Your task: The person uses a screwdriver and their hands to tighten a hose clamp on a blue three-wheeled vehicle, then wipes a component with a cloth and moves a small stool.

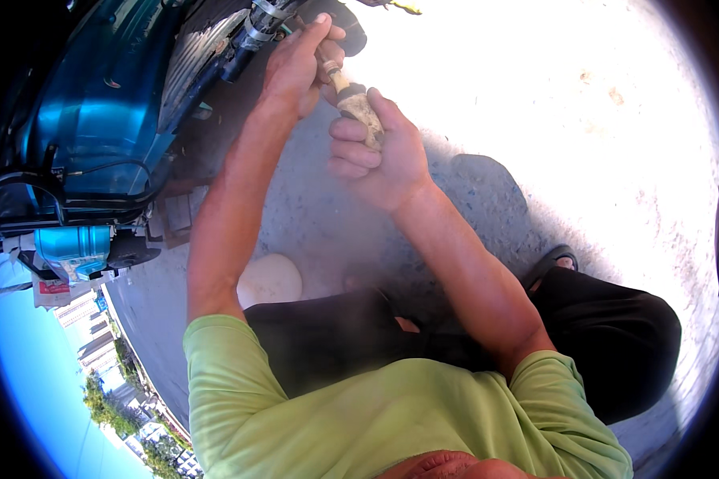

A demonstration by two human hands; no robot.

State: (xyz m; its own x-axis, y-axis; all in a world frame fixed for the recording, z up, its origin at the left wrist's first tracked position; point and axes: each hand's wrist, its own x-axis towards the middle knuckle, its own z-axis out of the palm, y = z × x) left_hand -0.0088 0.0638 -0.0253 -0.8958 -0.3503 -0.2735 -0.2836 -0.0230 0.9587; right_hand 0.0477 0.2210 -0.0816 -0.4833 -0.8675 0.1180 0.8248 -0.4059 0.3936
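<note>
My right hand [379, 152] is closed round a hand tool with a worn, dirty cream handle [359, 110] and dark bands, shaped like a screwdriver handle. It slants up and left from my fist. At its narrow front end my left hand [302, 60] is closed, fingers curled and thumb pointing up. The tip of the tool is hidden behind those fingers. Just beyond my left hand are a dark tube with metal clamps [256, 33] and a dark rounded part [347, 28], both on or beside a blue vehicle.
The blue vehicle body [96, 104] with a black tubular frame [60, 195] fills the left side. A round white object [270, 281] is on the concrete ground [599, 152] near my legs. My sandalled foot [555, 262] is at the right. Buildings and trees stand far off, lower left.
</note>
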